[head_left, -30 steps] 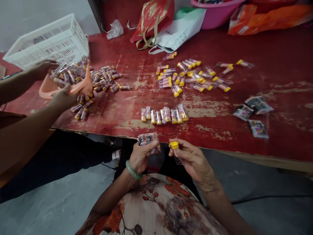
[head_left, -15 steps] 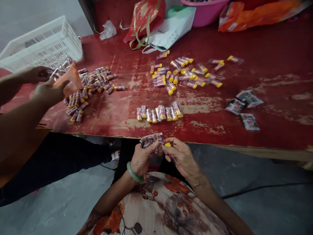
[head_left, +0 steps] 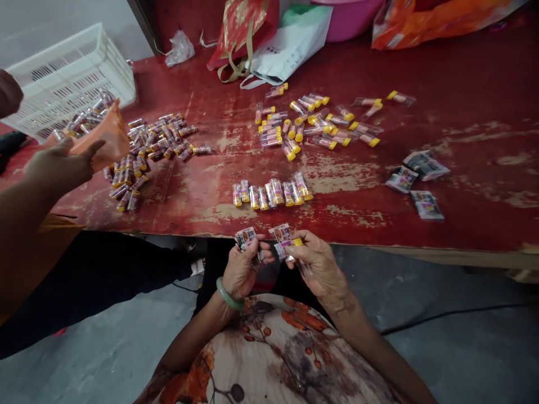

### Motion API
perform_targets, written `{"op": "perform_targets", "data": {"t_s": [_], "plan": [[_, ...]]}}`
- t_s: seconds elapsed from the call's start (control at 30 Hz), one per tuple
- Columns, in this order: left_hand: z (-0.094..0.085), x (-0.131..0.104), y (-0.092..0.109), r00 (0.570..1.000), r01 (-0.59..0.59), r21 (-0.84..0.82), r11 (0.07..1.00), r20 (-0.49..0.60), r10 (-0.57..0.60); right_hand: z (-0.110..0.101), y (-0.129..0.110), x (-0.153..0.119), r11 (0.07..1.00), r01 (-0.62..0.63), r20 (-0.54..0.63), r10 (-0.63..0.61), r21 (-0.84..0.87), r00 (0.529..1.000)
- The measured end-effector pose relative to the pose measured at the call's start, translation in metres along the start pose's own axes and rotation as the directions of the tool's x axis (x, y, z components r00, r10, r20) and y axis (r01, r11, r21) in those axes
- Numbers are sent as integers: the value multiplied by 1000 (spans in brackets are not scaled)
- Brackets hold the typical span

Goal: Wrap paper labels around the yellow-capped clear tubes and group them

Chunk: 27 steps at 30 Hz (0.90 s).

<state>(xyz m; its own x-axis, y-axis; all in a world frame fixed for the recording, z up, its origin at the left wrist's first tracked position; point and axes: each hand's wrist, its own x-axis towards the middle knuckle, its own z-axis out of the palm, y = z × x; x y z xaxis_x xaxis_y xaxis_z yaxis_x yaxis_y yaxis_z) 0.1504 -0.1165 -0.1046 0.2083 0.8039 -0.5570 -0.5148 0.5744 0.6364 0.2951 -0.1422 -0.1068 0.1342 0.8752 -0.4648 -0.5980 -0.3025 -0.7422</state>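
Just below the near edge of the red table, my left hand, with a green bangle at its wrist, grips a few small printed cards. Beside it, my right hand holds a clear tube with a yellow cap and a printed card. The two hands are apart. Past them on the table lies a row of several filled tubes. Farther back are scattered yellow-capped clear tubes, and to the right lie several small printed packets.
At the left, another person's hand holds an orange bag of tubes over a tube pile, near a white basket. Behind are a red bag, a white bag, a pink basin and orange plastic.
My hands have moved apart, and a card now shows with the tube in my right hand. The other person's far hand has moved away from the orange bag, up and left.
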Motion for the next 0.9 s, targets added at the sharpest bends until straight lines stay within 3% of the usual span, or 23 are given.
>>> {"op": "perform_targets", "data": {"t_s": [0.1, 0.3, 0.57, 0.73, 0.9], "plan": [[3, 3, -2, 998, -67, 20, 998, -20, 67, 1, 3, -1, 1000, 20, -10, -20, -5, 1000], [13, -1, 2, 999, 25, 134, 991, 36, -30, 4, 6, -5, 996, 68, -2, -68, -55, 998], [14, -6, 8, 1000, -20, 133, 991, -13, 22, -23, -8, -9, 999, 27, 10, -27, -19, 1000], [13, -9, 5, 998, -64, 205, 977, 11, 63, -25, -33, -15, 973, 221, 10, -221, -67, 975], [14, -16, 6, 983, -181, 321, 930, 94, 159, -4, -59, -13, 839, 528, 43, -527, -129, 849]]}}
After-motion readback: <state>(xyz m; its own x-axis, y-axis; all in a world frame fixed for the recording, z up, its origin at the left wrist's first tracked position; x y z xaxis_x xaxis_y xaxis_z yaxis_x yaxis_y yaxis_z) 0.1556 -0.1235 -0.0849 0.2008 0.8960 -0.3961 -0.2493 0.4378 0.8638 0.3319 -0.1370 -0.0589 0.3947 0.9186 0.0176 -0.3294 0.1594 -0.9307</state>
